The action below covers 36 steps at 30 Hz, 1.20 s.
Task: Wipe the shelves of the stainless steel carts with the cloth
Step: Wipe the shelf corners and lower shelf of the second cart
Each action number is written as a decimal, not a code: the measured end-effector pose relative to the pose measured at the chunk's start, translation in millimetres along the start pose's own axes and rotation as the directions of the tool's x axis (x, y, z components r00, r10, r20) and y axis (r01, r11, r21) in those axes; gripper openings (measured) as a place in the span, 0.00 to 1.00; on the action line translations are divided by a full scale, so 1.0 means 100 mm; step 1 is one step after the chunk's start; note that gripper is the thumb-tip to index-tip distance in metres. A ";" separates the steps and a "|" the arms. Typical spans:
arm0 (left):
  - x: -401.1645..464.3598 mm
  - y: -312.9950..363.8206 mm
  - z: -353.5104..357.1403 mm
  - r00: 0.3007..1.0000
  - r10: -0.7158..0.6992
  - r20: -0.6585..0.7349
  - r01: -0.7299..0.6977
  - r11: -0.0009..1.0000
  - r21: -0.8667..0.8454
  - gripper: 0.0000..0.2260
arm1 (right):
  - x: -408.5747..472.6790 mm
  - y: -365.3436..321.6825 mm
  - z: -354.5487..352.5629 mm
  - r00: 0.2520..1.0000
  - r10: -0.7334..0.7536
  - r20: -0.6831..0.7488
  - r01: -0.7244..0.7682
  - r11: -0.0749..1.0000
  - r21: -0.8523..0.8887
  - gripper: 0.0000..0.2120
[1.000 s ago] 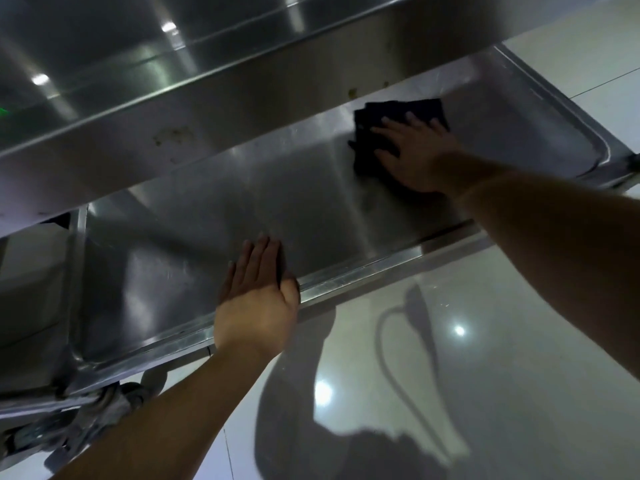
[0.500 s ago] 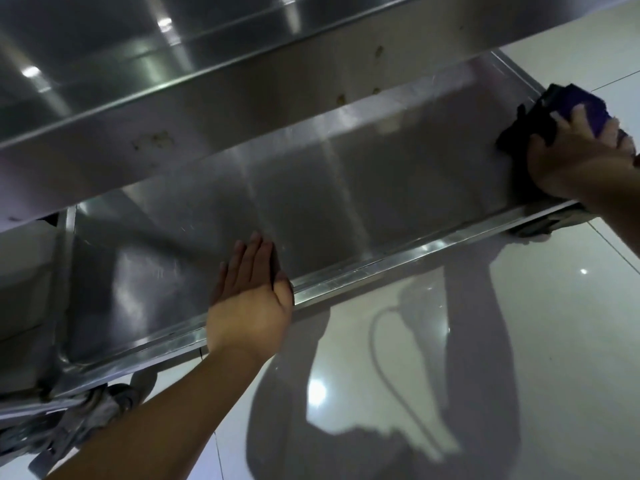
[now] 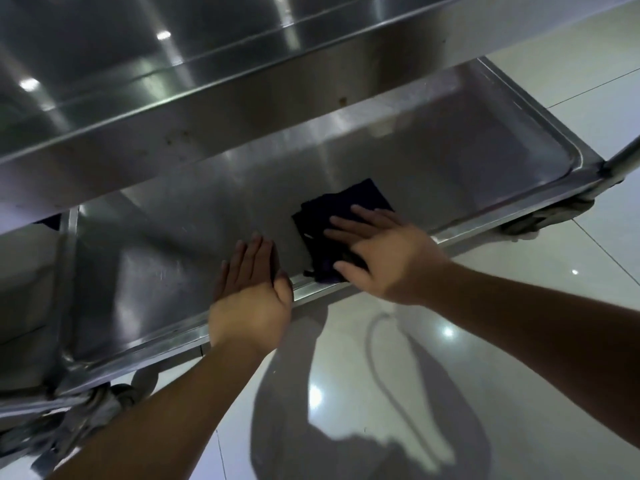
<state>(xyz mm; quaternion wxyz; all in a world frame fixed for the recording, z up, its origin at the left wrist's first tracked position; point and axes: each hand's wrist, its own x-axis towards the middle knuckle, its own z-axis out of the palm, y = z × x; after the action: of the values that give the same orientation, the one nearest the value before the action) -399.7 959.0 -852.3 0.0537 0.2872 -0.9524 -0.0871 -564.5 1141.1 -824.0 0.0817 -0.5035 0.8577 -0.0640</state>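
A dark folded cloth [image 3: 341, 211] lies flat on the lower shelf [image 3: 467, 168] of the stainless steel cart, close to the shelf's front rim. My right hand [image 3: 384, 254] presses down on the cloth with straight, spread fingers and covers its near half. My left hand [image 3: 251, 289] rests flat on the front rim just left of the cloth, fingers straight and together, reaching onto the shelf. The upper shelf [image 3: 207, 109] overhangs the back of the lower one and hides its far edge.
A caster wheel [image 3: 550, 216] sits under the cart's right corner and another [image 3: 104, 407] under the left corner. An upright cart post [image 3: 623, 161] rises at the right. Glossy white floor tiles [image 3: 450, 393] with my shadow lie in front.
My right hand has swept the cloth from the shelf's far right end back leftward to the middle front, beside my left hand. The left hand has stayed on the rim.
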 end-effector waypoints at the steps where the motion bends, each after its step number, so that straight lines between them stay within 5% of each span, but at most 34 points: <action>1: 0.00 -0.01 0.01 1.000 0.002 0.000 -0.002 1.000 -0.001 0.29 | -0.05 0.12 -0.02 0.998 0.029 -0.053 -0.029 1.000 0.005 0.30; 4: 0.00 -0.06 0.05 1.000 0.010 0.005 -0.010 1.000 0.011 0.31 | -0.25 0.73 -0.06 0.954 0.235 -0.184 -0.228 0.972 0.058 0.33; 8: 0.01 -0.07 0.07 1.000 0.008 -0.001 -0.008 1.000 0.021 0.31 | -0.50 1.73 -0.26 0.758 0.631 -0.164 -0.618 0.775 0.129 0.37; 12: 0.00 -0.04 0.04 1.000 0.003 0.018 -0.003 1.000 0.010 0.31 | -0.50 1.97 -0.35 0.668 0.737 -0.100 -0.730 0.675 0.103 0.39; 16: 0.00 -0.03 0.01 0.999 -0.010 0.040 0.009 1.000 0.014 0.31 | -0.55 1.55 -0.24 0.722 0.671 -0.166 -0.667 0.740 0.086 0.41; 23: 0.01 -0.02 -0.01 0.996 -0.023 0.088 0.024 1.000 -0.014 0.30 | -0.48 0.42 0.02 0.963 0.232 -0.140 -0.226 0.972 0.057 0.44; 28: 0.11 -0.06 -0.09 0.974 -0.037 0.226 0.052 0.997 -0.061 0.28 | -0.33 -0.26 0.23 0.990 0.011 -0.143 -0.008 1.000 0.027 0.38; 32: 0.20 -0.08 -0.32 0.941 0.002 0.338 0.058 0.984 -0.168 0.26 | -0.20 -0.54 0.26 0.999 -0.016 -0.029 0.015 1.000 -0.015 0.39; 36: 0.07 -0.18 -0.53 0.957 -0.009 0.288 0.078 0.971 -0.227 0.21 | -0.17 -0.60 0.20 0.997 0.005 0.074 -0.001 0.998 -0.056 0.39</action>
<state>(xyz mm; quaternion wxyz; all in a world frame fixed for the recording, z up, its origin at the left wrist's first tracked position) -387.5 932.8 -803.4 -0.0523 0.2843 -0.9264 -0.2415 -501.2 1126.9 -830.4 0.0995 -0.5063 0.8563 -0.0210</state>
